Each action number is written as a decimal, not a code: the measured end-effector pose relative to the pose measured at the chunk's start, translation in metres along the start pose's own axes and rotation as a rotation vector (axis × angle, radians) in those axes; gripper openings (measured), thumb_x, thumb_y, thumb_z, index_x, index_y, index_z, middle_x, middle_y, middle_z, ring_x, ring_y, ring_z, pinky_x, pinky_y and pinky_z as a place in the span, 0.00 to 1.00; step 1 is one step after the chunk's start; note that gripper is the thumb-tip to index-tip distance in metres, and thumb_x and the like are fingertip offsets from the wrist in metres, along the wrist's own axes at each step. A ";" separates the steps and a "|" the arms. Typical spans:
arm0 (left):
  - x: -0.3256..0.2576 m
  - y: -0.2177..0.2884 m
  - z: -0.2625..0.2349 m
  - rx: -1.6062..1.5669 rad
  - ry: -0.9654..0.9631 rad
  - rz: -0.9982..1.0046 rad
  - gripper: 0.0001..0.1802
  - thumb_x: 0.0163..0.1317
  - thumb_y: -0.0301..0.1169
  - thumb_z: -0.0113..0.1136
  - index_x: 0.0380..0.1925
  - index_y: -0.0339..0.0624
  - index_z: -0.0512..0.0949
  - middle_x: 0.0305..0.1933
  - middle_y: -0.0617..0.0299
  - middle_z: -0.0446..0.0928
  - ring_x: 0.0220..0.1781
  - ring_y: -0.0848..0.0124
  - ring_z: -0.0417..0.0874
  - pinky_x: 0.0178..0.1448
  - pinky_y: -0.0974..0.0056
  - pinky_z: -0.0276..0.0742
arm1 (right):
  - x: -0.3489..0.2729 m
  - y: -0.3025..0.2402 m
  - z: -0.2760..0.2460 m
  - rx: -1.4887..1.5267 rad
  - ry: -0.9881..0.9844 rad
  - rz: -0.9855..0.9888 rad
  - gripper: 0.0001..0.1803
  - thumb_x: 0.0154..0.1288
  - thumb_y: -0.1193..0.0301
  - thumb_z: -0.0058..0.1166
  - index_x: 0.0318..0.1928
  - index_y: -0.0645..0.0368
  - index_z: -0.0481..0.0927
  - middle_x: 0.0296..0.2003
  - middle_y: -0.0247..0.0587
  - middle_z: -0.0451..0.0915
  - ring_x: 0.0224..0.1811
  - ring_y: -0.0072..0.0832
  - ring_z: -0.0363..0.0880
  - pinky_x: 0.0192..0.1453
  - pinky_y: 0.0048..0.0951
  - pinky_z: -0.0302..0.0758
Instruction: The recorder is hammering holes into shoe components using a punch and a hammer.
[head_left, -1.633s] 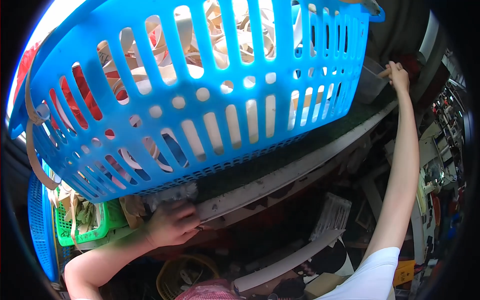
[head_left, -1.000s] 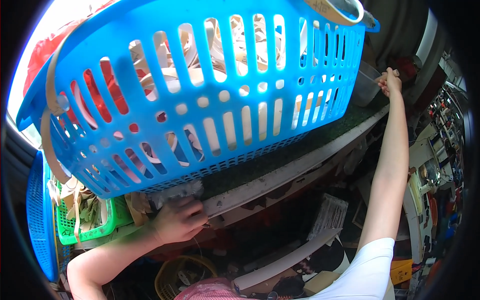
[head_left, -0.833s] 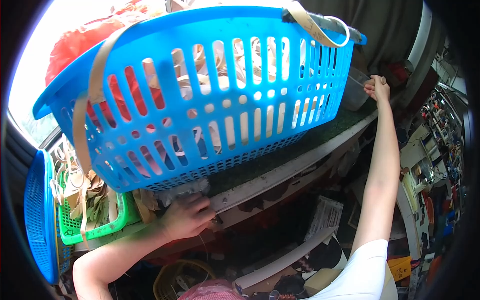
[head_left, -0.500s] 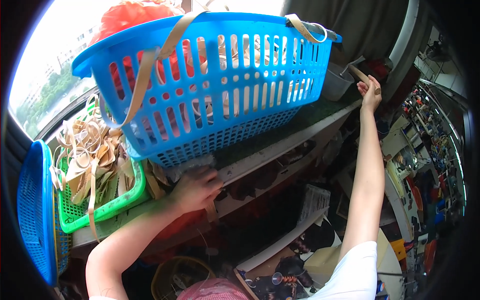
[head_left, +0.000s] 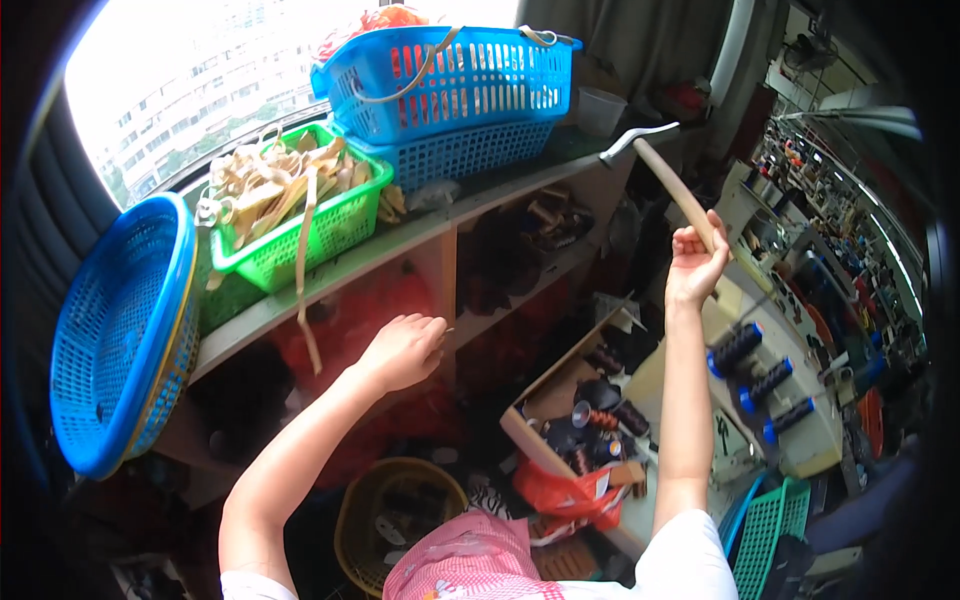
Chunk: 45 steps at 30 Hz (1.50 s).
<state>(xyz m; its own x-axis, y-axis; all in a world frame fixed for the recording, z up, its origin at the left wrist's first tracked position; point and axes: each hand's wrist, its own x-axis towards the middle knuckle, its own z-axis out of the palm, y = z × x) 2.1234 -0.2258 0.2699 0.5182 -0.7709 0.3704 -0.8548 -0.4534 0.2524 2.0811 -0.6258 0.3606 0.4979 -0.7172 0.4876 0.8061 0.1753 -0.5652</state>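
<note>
My right hand is closed round the lower end of a wooden-handled hammer. Its thin, curved metal head points up and away, near the far end of the shelf. My left hand hangs in the air in front of the shelf with its fingers curled together. Whatever its fingertips pinch, if anything, is too small to make out. Beyond it, a green basket holds a heap of beige strips, and one strip dangles over the shelf's front edge.
Blue baskets stand stacked on the windowsill shelf. More blue round baskets lean at the left. Below are a yellow basket and a box of thread spools. Sewing-machine spools stand on the right.
My right hand has lifted the hammer away from the far end of the shelf, toward me. My left hand has come off the shelf edge. The view has drawn back from the blue baskets.
</note>
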 end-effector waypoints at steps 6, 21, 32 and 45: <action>-0.132 0.091 -0.010 -0.499 -0.062 -0.335 0.15 0.60 0.33 0.60 0.32 0.39 0.64 0.27 0.53 0.73 0.30 0.55 0.76 0.36 0.56 0.72 | -0.201 -0.125 -0.047 0.140 -0.141 0.300 0.20 0.67 0.60 0.46 0.52 0.61 0.74 0.26 0.41 0.75 0.30 0.29 0.72 0.37 0.31 0.72; -0.147 0.300 0.002 -1.588 -0.140 -0.199 0.14 0.66 0.28 0.58 0.47 0.40 0.66 0.51 0.56 0.76 0.56 0.70 0.76 0.60 0.63 0.72 | -0.419 -0.340 -0.086 -0.201 -0.086 0.363 0.18 0.64 0.58 0.47 0.49 0.56 0.69 0.26 0.44 0.76 0.30 0.36 0.76 0.39 0.36 0.75; -0.159 0.452 0.057 -1.087 -0.475 0.253 0.14 0.58 0.24 0.65 0.32 0.37 0.66 0.38 0.58 0.79 0.36 0.77 0.76 0.40 0.69 0.75 | -0.524 -0.522 -0.167 -0.522 -0.143 1.107 0.30 0.60 0.69 0.58 0.61 0.59 0.63 0.37 0.44 0.79 0.40 0.28 0.78 0.49 0.34 0.73; -0.253 0.589 0.283 -1.071 -1.635 0.226 0.27 0.74 0.45 0.28 0.46 0.35 0.73 0.43 0.52 0.78 0.46 0.63 0.82 0.54 0.62 0.73 | -0.863 -0.527 -0.172 -1.455 1.368 0.518 0.16 0.65 0.62 0.59 0.25 0.54 0.70 0.14 0.22 0.64 0.13 0.14 0.59 0.17 0.21 0.54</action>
<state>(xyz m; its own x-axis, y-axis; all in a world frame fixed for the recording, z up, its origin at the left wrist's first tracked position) 1.4817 -0.4242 0.0718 -0.6316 -0.6556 -0.4138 -0.2013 -0.3768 0.9041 1.1717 -0.2151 0.1230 -0.5177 -0.8382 -0.1717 -0.4323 0.4294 -0.7929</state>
